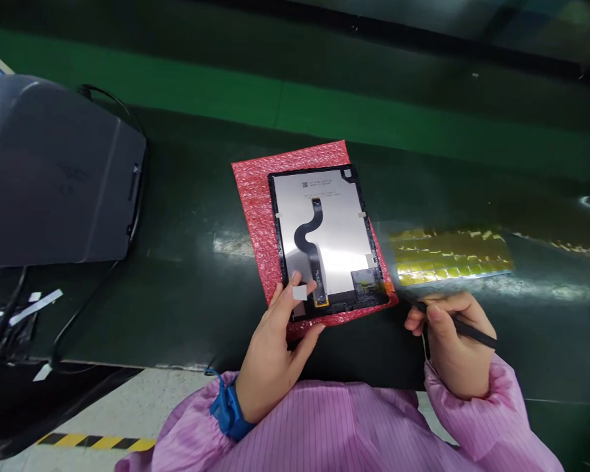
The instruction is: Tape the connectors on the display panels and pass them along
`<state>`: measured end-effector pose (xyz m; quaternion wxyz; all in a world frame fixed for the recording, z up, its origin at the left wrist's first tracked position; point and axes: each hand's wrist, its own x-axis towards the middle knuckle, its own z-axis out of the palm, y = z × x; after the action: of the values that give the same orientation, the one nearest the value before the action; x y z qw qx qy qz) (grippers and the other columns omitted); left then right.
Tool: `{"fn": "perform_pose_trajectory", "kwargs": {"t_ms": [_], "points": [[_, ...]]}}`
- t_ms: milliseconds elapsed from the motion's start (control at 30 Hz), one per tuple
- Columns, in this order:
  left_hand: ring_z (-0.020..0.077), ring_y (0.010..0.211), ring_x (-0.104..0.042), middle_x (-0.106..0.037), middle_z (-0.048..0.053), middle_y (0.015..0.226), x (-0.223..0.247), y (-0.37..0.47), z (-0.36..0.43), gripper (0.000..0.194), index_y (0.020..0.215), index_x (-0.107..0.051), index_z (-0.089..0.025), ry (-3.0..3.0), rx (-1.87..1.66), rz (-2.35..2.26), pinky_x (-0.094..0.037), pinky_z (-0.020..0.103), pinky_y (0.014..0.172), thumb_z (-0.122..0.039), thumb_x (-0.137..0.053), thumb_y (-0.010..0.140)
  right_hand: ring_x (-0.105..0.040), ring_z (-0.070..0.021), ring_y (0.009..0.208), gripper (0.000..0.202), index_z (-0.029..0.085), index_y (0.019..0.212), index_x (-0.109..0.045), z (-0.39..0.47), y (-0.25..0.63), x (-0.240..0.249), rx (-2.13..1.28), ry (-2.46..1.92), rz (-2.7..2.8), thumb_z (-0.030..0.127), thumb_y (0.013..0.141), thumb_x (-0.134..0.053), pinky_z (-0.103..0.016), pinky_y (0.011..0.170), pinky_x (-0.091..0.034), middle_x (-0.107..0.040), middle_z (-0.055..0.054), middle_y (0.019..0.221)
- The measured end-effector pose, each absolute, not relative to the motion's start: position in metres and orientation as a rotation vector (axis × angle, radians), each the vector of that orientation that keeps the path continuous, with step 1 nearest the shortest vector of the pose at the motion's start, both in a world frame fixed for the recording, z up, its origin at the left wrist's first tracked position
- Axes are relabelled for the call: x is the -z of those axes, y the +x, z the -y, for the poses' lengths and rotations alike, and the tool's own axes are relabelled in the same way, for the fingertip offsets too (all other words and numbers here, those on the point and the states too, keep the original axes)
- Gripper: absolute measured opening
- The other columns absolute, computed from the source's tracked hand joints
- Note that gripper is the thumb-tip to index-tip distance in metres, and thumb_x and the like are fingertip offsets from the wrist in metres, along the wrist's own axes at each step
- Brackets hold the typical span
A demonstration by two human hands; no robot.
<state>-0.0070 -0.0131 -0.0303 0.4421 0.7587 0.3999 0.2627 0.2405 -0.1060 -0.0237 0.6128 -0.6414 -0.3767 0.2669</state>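
Tablet screen panel, back side up, lies on a red bubble-wrap sleeve close to the near edge of a dark green table. From where I stand, the left hand covers the panel's near-left corner, a small white tab at its index finger; I cannot tell how firmly it grips. The right hand pinches a slim black tool just off the near-right corner. If that tool slips, its tip could scratch the panel or snag the curving ribbon cable; the loose sleeve could also slide, shifting everything on it. Just beside the sleeve, yellow film lies where the tool could catch it; a grey casing and black cord crowd the table's left end.
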Motion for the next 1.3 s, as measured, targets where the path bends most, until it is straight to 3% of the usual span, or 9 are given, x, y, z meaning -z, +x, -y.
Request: {"fn": "perform_pose_trajectory", "kwargs": {"t_ms": [200, 300, 400, 500, 767, 933, 1100, 1300], "points": [[0.0277, 0.148, -0.051, -0.069, 0.012, 0.143, 0.034, -0.016, 0.015, 0.059, 0.157, -0.035, -0.028, 2.007, -0.644, -0.919, -0.038, 0.061, 0.126, -0.016, -0.057, 0.103, -0.069, -0.0139, 0.053, 0.014, 0.021, 0.086, -0.062, 0.103, 0.205, 0.023, -0.853, -1.439, 0.937, 0.022, 0.098, -0.071, -0.023, 0.045, -0.055, -0.074, -0.001, 0.071], [0.0265, 0.145, -0.055, -0.067, 0.012, 0.146, 0.035, -0.015, 0.014, 0.053, 0.152, -0.042, -0.026, 2.012, -0.645, -0.936, -0.041, 0.056, 0.125, -0.014, -0.058, 0.102, -0.071, -0.0128, 0.056, 0.012, 0.022, 0.088, -0.064, 0.100, 0.194, 0.022, -0.877, -1.467, 0.934, 0.016, 0.097, -0.070, -0.021, 0.048, -0.058, -0.075, 0.001, 0.074], [0.0233, 0.139, -0.062, -0.074, 0.008, 0.136, 0.033, -0.013, 0.013, 0.058, 0.155, -0.039, -0.026, 1.950, -0.695, -0.956, -0.044, 0.051, 0.124, -0.012, -0.058, 0.102, -0.072, -0.0120, 0.059, 0.014, 0.022, 0.088, -0.064, 0.097, 0.188, 0.020, -0.884, -1.493, 0.930, 0.013, 0.096, -0.070, -0.021, 0.052, -0.059, -0.076, 0.001, 0.076], [0.0205, 0.135, -0.065, -0.077, 0.004, 0.129, 0.032, -0.011, 0.012, 0.061, 0.155, -0.039, -0.026, 1.914, -0.721, -0.962, -0.044, 0.047, 0.124, -0.009, -0.059, 0.100, -0.072, -0.0115, 0.059, 0.014, 0.022, 0.087, -0.063, 0.094, 0.182, 0.019, -0.887, -1.500, 0.920, 0.013, 0.096, -0.071, -0.020, 0.052, -0.059, -0.075, 0.002, 0.075], [0.0199, 0.134, -0.066, -0.074, 0.008, 0.135, 0.032, -0.011, 0.012, 0.045, 0.142, -0.054, -0.021, 1.923, -0.714, -0.978, -0.043, 0.045, 0.125, -0.007, -0.060, 0.099, -0.072, -0.0105, 0.060, 0.013, 0.023, 0.086, -0.064, 0.093, 0.179, 0.018, -0.882, -1.525, 0.909, 0.017, 0.096, -0.071, -0.019, 0.054, -0.059, -0.075, 0.003, 0.075], [0.0199, 0.135, -0.065, -0.072, 0.008, 0.139, 0.036, -0.010, 0.013, 0.051, 0.145, -0.050, -0.024, 1.927, -0.736, -0.967, -0.043, 0.046, 0.125, -0.006, -0.060, 0.099, -0.072, -0.0102, 0.062, 0.013, 0.023, 0.088, -0.063, 0.096, 0.179, 0.020, -0.876, -1.543, 0.933, 0.017, 0.096, -0.071, -0.019, 0.057, -0.058, -0.075, 0.003, 0.076], [0.0222, 0.138, -0.063, -0.072, 0.008, 0.138, 0.039, -0.011, 0.015, 0.071, 0.159, -0.030, -0.031, 1.915, -0.791, -0.957, -0.043, 0.054, 0.124, -0.007, -0.060, 0.099, -0.072, -0.0110, 0.064, 0.013, 0.024, 0.088, -0.064, 0.096, 0.180, 0.021, -0.842, -1.575, 0.968, 0.016, 0.096, -0.071, -0.021, 0.062, -0.059, -0.075, 0.003, 0.074], [0.0241, 0.136, -0.064, -0.074, 0.008, 0.134, 0.040, -0.012, 0.016, 0.066, 0.156, -0.034, -0.030, 1.927, -0.760, -0.973, -0.044, 0.055, 0.123, -0.008, -0.060, 0.100, -0.074, -0.0127, 0.064, 0.014, 0.024, 0.086, -0.064, 0.093, 0.179, 0.017, -0.833, -1.602, 0.997, 0.015, 0.094, -0.071, -0.022, 0.062, -0.060, -0.075, 0.003, 0.072]]}}
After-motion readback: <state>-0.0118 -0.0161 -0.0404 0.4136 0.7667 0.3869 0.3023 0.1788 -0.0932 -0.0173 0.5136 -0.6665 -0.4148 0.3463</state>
